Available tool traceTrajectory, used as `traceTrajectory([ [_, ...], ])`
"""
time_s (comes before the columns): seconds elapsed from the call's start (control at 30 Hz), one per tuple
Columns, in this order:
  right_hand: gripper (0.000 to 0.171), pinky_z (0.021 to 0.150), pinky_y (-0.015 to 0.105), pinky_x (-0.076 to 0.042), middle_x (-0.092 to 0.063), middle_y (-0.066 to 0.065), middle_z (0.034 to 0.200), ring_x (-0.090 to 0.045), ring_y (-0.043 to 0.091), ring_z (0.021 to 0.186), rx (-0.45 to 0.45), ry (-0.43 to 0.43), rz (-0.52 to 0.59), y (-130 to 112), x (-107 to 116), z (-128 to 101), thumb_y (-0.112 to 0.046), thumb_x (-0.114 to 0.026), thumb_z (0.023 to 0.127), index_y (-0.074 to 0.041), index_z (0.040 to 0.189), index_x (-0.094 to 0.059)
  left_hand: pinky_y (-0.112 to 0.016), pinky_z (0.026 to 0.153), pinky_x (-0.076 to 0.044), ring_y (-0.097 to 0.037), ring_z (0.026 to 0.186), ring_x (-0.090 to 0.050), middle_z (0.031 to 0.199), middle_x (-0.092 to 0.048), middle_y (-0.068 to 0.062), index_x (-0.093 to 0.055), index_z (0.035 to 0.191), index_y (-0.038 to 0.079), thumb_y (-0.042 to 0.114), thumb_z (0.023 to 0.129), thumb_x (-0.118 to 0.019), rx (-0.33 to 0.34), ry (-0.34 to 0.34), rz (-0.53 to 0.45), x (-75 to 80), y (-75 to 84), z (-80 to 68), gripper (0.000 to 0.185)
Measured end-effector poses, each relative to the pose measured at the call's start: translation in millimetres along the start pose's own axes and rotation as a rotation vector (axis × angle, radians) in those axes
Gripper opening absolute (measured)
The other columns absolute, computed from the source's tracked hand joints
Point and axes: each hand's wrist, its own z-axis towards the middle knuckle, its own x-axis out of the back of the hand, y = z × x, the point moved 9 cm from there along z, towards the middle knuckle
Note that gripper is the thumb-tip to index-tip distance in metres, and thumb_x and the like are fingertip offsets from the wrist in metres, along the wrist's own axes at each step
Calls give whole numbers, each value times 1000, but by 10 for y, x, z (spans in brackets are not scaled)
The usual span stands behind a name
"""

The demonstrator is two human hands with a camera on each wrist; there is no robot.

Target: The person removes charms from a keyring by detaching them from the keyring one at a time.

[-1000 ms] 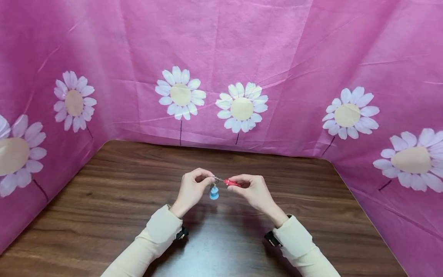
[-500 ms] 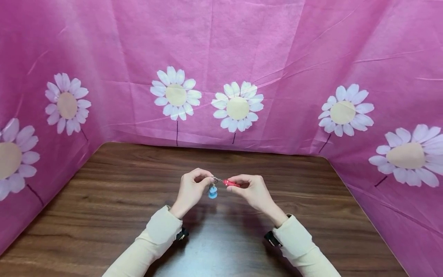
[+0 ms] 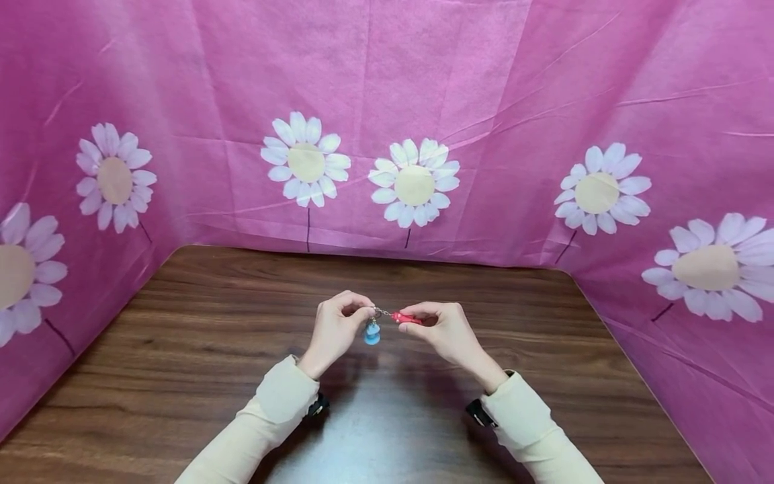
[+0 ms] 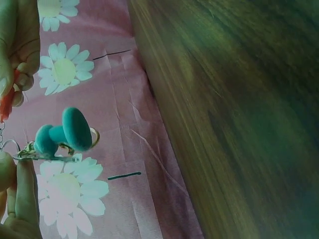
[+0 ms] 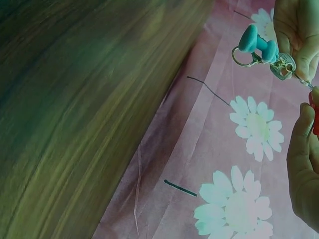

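Above the table, my left hand [image 3: 340, 328] pinches the ring end of a keychain between thumb and index finger. A blue dumbbell-shaped charm [image 3: 371, 333] hangs just beneath those fingertips. In the right wrist view, a metal charm [image 5: 283, 66] and a ring [image 5: 242, 59] show near the blue charm. My right hand [image 3: 450, 331] pinches a small red piece [image 3: 402, 317], partly hidden by its fingers. A short metal chain [image 3: 385, 312] stretches between the red piece and the left fingertips.
Both hands are over the brown wooden table [image 3: 211, 323]. A pink cloth [image 3: 484, 67] printed with white daisies stands along its back and sides. Black straps [image 3: 480, 412] show at the sleeve cuffs.
The head view has shifted slightly. My right wrist and forearm have moved a little to the right; both hands keep their pinch on the keychain.
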Motion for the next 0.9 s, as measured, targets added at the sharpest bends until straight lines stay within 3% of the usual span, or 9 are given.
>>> traceTrajectory([
  [0.2, 20, 56, 19, -50, -71, 9, 82, -59, 2, 63, 47, -6, -4, 198, -27, 32, -12, -75, 73, -4, 91, -72, -18, 59, -47, -2, 62, -57, 73, -67, -3, -69, 76, 6, 8, 77, -71, -55, 0, 54, 31, 26, 0, 3],
  [0.3, 20, 55, 19, -50, -71, 8, 81, -59, 2, 62, 52, 16, -13, 249, 53, 16, -14, -76, 72, -6, 91, -72, -17, 60, -47, -2, 64, -58, 75, -68, -6, -70, 78, 6, 8, 77, -71, -10, 47, 57, 146, -47, 37, 3],
  [0.43, 22, 53, 21, -49, -71, 10, 81, -60, 4, 62, -26, 78, -1, 382, 227, 3, -14, -77, 72, -6, 91, -72, -18, 60, -49, -2, 64, -58, 78, -69, -11, -69, 81, 4, 6, 78, -70, 100, 95, 3, 325, -191, 91, 4],
  [0.5, 24, 55, 25, -51, -71, 11, 82, -62, 4, 64, -75, 90, 16, 444, 270, 13, -13, -77, 72, -5, 94, -71, -20, 58, -50, -1, 63, -58, 78, -69, -12, -69, 82, 4, 7, 79, -70, 128, 83, -16, 358, -223, 104, 5],
  [0.67, 30, 60, 23, -53, -70, 17, 87, -63, 6, 68, -159, 61, 69, 482, 230, 44, -6, -77, 70, 0, 99, -69, -18, 60, -44, -3, 65, -56, 80, -69, -14, -68, 84, 1, 5, 79, -69, 128, 44, 22, 349, -77, 87, 6],
  [0.73, 30, 60, 20, -51, -70, 17, 87, -62, 6, 67, -153, 53, 74, 495, 194, 54, -3, -77, 69, 1, 98, -69, -18, 64, -43, -6, 69, -57, 81, -69, -13, -69, 84, 2, 6, 79, -69, 127, 26, 52, 319, -87, 76, 6],
  [0.8, 29, 60, 19, -51, -70, 14, 87, -62, 5, 67, -126, 57, 66, 518, 162, 69, -1, -77, 69, -1, 96, -69, -20, 69, -45, -7, 73, -58, 80, -69, -9, -69, 84, 6, 8, 79, -70, 118, 5, 65, 273, -195, 72, 5],
  [0.9, 26, 62, 20, -52, -68, 8, 86, -62, 4, 68, -52, 67, 29, 601, 102, 118, -1, -76, 69, -5, 94, -71, -21, 71, -46, -8, 74, -59, 79, -69, -6, -70, 83, 9, 9, 79, -70, 115, -31, 92, 217, -252, 44, 4],
])
